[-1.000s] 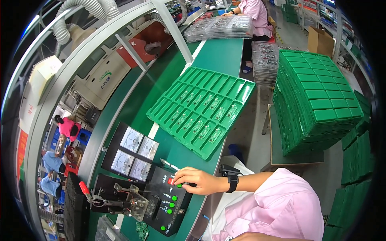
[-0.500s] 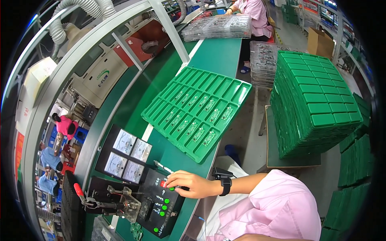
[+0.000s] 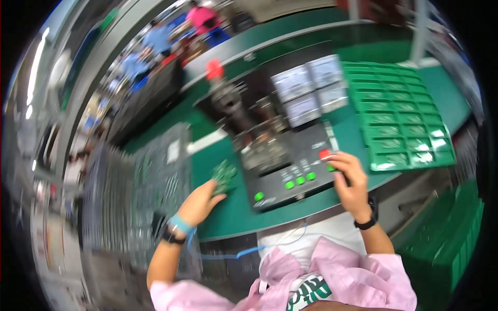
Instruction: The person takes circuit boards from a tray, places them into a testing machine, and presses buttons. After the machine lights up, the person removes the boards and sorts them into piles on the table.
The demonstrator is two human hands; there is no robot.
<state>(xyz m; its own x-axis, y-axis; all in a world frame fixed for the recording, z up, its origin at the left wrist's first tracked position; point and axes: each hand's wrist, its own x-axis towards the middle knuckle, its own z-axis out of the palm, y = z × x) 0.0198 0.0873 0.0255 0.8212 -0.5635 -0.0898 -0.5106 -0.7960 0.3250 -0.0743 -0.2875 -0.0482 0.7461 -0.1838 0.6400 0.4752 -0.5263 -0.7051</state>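
Observation:
A black test box with green buttons and a red switch sits on the green bench. My right hand rests at its right edge, fingertips by the red switch and a green button, thumb apart, holding nothing. To the left of the box, my left hand has its thumb and fingers around the near edge of small green circuit boards; motion blur softens the grip. A toggle clamp with a red handle stands over a clear fixture on the box. Behind it is a panel of analog meters.
A green compartment tray holding several boards lies at the right. Stacked clear plastic trays stand at the left. A blue cord runs from my left wrist along the bench's near edge. Green trays are piled at lower right.
The view has swung left, bringing my left hand and the clear tray stack into sight. My left hand is now at the circuit boards. My right hand remains by the red switch.

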